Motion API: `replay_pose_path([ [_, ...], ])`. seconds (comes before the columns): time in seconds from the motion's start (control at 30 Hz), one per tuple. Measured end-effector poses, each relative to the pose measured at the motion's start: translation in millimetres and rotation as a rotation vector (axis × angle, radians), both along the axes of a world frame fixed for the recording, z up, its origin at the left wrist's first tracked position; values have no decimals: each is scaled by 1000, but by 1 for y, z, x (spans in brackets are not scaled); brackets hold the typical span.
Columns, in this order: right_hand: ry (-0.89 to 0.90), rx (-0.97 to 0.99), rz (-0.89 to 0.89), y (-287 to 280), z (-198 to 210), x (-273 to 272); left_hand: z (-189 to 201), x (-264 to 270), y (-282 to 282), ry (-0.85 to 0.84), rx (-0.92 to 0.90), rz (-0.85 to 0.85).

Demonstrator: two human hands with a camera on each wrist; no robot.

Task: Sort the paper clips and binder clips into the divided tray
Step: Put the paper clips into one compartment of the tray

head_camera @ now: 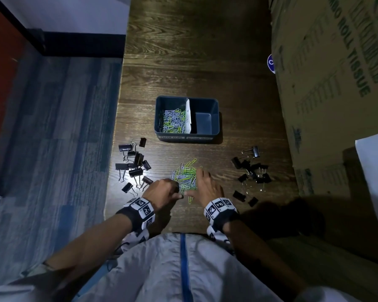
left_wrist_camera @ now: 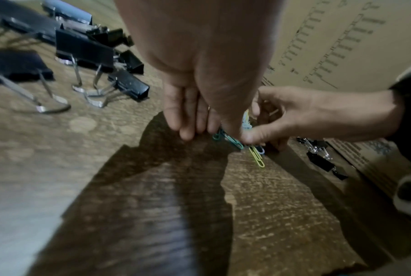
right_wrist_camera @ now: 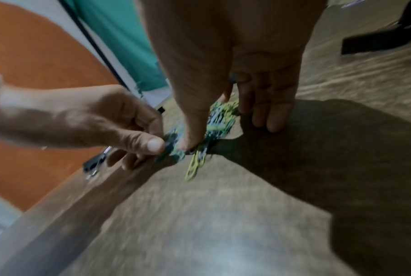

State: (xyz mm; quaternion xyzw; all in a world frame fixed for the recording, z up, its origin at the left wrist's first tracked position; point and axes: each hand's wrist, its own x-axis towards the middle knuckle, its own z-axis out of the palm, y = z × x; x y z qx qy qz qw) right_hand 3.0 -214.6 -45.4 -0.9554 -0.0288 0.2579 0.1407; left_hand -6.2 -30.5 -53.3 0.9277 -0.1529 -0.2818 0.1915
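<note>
Together: left hand (head_camera: 162, 191), right hand (head_camera: 206, 187) curled round paper clips (head_camera: 184, 177) pile, thumbs pinching clips.

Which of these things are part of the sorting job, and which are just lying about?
Part of the job: divided tray, sorted paper clips inside it, loose paper clips gripped by the left hand and right hand, left binder clips, right binder clips.
Lying about: cardboard box, blue disc at its edge.
</note>
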Motion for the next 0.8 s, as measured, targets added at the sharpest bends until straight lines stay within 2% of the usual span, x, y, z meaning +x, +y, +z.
replay_pose_path([
  [0.13, -40, 43, -3, -13, -1, 11, 2, 6, 6, -119, 45, 119],
  [0.33, 34, -35, 174, -12, -5, 15, -1, 13, -8, 10, 84, 119],
  [0.43, -31, 8, 104, -5, -3, 18, 1, 18, -21, -9, 113, 117],
  [0.53, -82, 53, 55, -1, 1, 20, 1, 23, -25, -33, 44, 80],
  [0.8, -45, 106, -66, -2, 24, 34, 8, 26, -9, -49, -105, 135],
])
